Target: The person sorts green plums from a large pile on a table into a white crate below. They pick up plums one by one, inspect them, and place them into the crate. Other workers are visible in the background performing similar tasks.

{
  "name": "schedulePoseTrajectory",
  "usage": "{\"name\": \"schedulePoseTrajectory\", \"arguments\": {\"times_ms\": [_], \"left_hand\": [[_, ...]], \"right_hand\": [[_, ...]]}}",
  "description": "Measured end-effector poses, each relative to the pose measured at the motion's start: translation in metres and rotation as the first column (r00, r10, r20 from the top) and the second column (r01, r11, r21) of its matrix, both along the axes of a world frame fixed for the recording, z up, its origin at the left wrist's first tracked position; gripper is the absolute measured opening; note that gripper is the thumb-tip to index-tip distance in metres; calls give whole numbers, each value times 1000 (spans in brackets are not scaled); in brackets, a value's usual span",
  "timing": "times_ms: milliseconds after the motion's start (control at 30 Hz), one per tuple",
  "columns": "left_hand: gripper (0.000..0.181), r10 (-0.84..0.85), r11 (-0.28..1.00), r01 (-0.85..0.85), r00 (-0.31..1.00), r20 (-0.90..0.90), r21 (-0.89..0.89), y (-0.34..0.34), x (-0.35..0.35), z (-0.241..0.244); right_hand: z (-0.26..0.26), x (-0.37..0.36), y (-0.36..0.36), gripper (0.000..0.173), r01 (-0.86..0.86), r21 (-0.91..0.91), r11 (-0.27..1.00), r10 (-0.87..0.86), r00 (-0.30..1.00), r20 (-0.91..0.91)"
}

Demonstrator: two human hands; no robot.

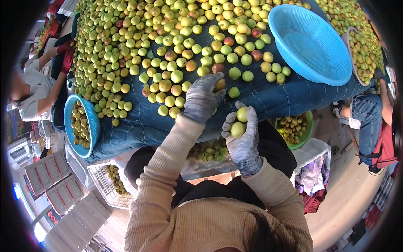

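Observation:
My left hand (201, 100), in a grey knit glove, reaches over the blue cloth (138, 135) on the table. Its thumb and fingers hold a brownish jujube (220, 84). Lower and to the right, my right hand (244, 146) is gloved too and turned palm up. Two pale green jujubes rest in its grip, an upper one (241, 114) and a lower one (237, 129). Many loose green, yellow and reddish jujubes (170, 85) spread across the cloth beyond my hands. A single green jujube (234, 92) lies just right of my left fingertips.
A blue plastic basket (310, 44) stands at the right. Another blue basket (82, 126) with jujubes sits at the left edge. Below are a green basin (310, 126) and a white crate (97, 176). People sit at left (41, 85) and right (366, 126).

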State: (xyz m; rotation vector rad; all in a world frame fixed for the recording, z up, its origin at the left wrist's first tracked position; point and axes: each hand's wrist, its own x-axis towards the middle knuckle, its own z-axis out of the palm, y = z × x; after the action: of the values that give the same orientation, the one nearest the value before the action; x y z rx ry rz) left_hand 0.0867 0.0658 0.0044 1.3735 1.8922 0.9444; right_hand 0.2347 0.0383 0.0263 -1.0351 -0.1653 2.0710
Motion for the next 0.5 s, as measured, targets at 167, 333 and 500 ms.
{"name": "schedulePoseTrajectory", "arguments": {"times_ms": [167,333,500], "left_hand": [[62,45,992,-121,537,842,24,-36,-6,6],[66,-37,981,-162,373,927,104,-55,-1,11],[67,15,983,-174,351,936,50,-67,-6,15]], "right_hand": [[7,-1,7,43,-6,-21,1000,5,1000,-18],[10,-6,12,47,-31,-6,1000,31,1000,4],[6,-14,14,53,-75,26,997,76,996,-51]]}}
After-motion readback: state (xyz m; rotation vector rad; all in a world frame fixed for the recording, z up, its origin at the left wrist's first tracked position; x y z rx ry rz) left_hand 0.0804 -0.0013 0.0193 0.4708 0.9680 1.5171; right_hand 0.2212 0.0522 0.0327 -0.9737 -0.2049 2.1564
